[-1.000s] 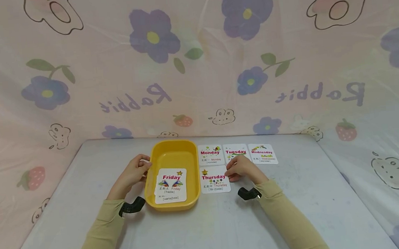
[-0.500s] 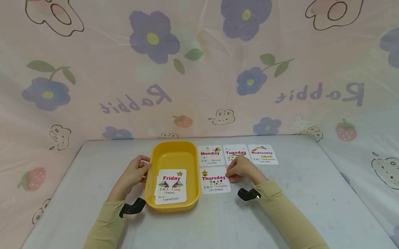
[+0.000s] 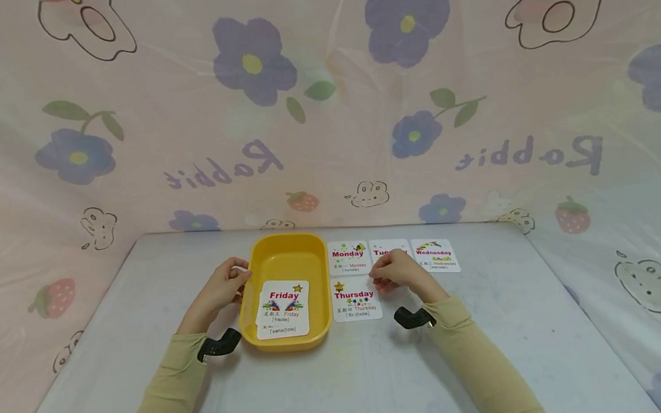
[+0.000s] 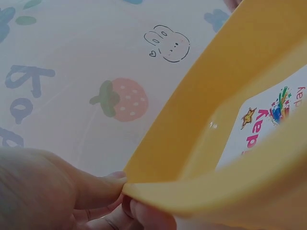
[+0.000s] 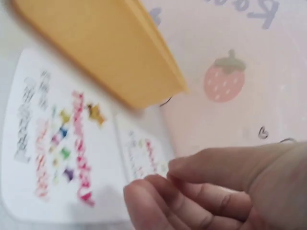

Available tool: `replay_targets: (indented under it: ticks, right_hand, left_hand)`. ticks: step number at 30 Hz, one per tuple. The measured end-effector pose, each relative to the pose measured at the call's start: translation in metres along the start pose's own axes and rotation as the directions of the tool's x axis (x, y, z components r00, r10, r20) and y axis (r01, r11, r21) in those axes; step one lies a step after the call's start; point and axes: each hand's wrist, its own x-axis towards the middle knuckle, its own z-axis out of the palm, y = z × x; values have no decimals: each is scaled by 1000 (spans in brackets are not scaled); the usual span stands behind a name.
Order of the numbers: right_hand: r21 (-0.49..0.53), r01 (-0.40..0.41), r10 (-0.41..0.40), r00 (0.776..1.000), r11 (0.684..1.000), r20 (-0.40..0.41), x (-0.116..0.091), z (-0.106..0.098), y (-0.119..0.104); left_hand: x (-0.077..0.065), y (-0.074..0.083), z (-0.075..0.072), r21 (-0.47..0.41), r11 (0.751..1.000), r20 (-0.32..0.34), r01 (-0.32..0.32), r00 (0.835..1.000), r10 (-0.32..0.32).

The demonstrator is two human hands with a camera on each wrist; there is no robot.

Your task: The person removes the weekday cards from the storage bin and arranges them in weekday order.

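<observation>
My left hand (image 3: 220,293) pinches the left rim of a yellow plastic tray (image 3: 285,263) between thumb and fingers, as the left wrist view also shows. In the tray lies a Friday card (image 3: 283,306) on top of another card, which is mostly covered. My right hand (image 3: 401,271) hovers at the upper right corner of the Thursday card (image 3: 355,303), fingers loosely bent and holding nothing. That card lies flat on the table, below the Monday card (image 3: 348,257). The Tuesday card (image 3: 389,244) is partly hidden by the right hand; the Wednesday card (image 3: 437,259) lies to its right.
A white-covered table (image 3: 495,336) carries everything. Behind and beside it hangs a pale pink cloth (image 3: 337,147) printed with flowers, rabbits and strawberries. The tray's right wall stands close beside the Monday and Thursday cards.
My right hand has come away from the right edge of the Thursday card and shifted slightly up, covering more of the Tuesday card. The left hand and tray stay put.
</observation>
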Motion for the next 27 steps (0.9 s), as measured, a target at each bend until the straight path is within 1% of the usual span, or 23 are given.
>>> replay_targets:
  ticks: [2,4,8,10,17,22,24,27]
  right_hand:
    - [53,31,-33,998,998,44,-1,-1,-8]
    - [84,64,-72,993,994,89,-2,0,-17]
    - [135,125,-146,977,983,155,-2,6,-29]
    - [145,152,-177,968,978,181,-3,10,-35]
    - [177,194,-234,941,965,244,-6,26,-58]
    - [204,229,-283,912,952,298,-7,38,-71]
    - [210,232,-289,906,950,309,-7,44,-74]
    - [213,228,-288,903,950,318,-8,52,-77]
  left_hand:
    - [0,0,0,4,1000,-2,0,1000,0]
    - [1,-1,0,1,1000,-10,11,1000,-11]
    - [1,-2,-1,3,1000,-1,1,1000,-1]
    - [1,-3,-1,2,1000,3,3,1000,-3]
    - [0,-2,-1,11,1000,-1,2,1000,-2]
    - [0,0,-1,20,1000,-5,7,1000,-7]
    - [0,0,-1,18,1000,-6,12,1000,-12]
    - [0,0,0,13,1000,-3,13,1000,-13]
